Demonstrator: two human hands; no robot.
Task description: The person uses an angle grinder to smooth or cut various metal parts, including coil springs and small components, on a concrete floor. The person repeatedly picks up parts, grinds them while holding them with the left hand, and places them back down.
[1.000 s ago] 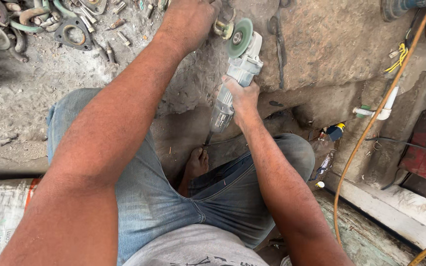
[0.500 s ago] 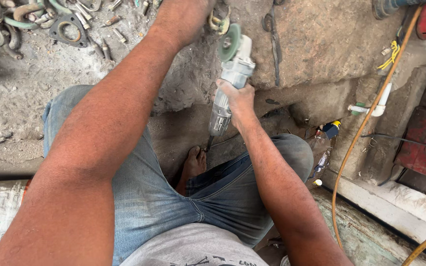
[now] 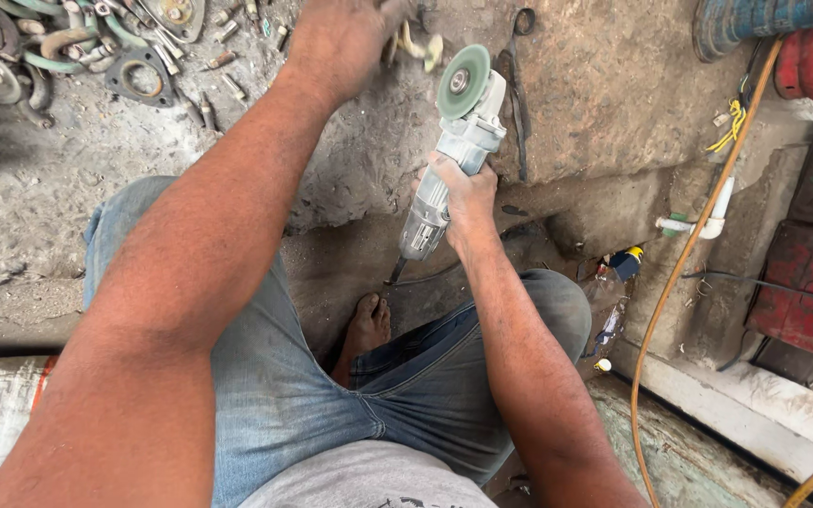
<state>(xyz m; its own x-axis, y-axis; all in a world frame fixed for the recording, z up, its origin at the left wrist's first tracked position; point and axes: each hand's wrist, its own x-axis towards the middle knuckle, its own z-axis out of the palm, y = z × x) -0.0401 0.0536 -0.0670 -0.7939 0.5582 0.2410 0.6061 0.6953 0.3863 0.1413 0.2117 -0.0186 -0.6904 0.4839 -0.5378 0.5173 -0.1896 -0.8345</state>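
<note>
Grinding step, workpiece held to block

Stone block (image 3: 613, 103) under both hands. Angle grinder (image 3: 449, 160) clenched in right hand (image 3: 463, 193), green disc (image 3: 463, 80) raised beside small pale metal piece (image 3: 416, 45). Left hand (image 3: 345, 38) pinching piece at top edge. Next: likely steadier hold, disc eased onto piece.

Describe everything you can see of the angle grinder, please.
The angle grinder has a pale grey, dusty body with a round green disc at its head, facing the camera. It lies slanted over the rough stone slab, disc end away from the person. The right hand grips its middle. A dark cable leaves its rear end, near the bare foot.
</note>
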